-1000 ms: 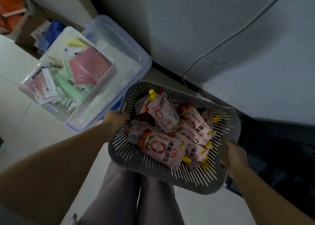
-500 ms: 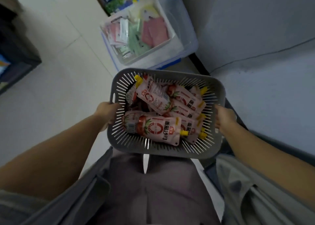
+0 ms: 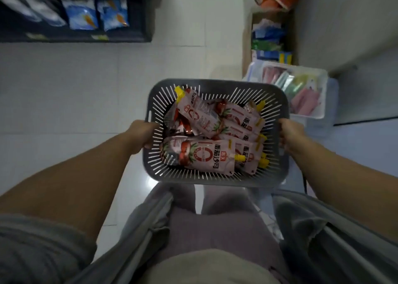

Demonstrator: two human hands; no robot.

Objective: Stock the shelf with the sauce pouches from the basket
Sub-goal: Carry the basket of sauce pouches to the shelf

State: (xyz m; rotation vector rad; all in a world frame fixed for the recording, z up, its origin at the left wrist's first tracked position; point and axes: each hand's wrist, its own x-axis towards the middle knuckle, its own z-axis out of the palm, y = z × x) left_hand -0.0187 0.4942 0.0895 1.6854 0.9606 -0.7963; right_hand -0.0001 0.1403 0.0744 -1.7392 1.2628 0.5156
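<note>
A grey slotted basket (image 3: 217,179) is held in front of my waist, above the floor. It holds several red-and-white sauce pouches (image 3: 200,156) with yellow spouts, piled flat. My left hand (image 3: 141,136) grips the basket's left rim and my right hand (image 3: 290,134) grips its right rim. A dark shelf (image 3: 75,10) with blue-and-white packets stands at the upper left, well away from the basket.
A clear plastic bin (image 3: 301,92) of pink and green packets sits on the floor just beyond the basket to the right. Behind it stands a cardboard box (image 3: 269,38) of mixed packets, with orange packs above. White tiled floor lies between me and the shelf.
I have turned left with the basket: the clear bin slid from upper left to the right, the grey wall left view, and the dark shelf came into view at the upper left.
</note>
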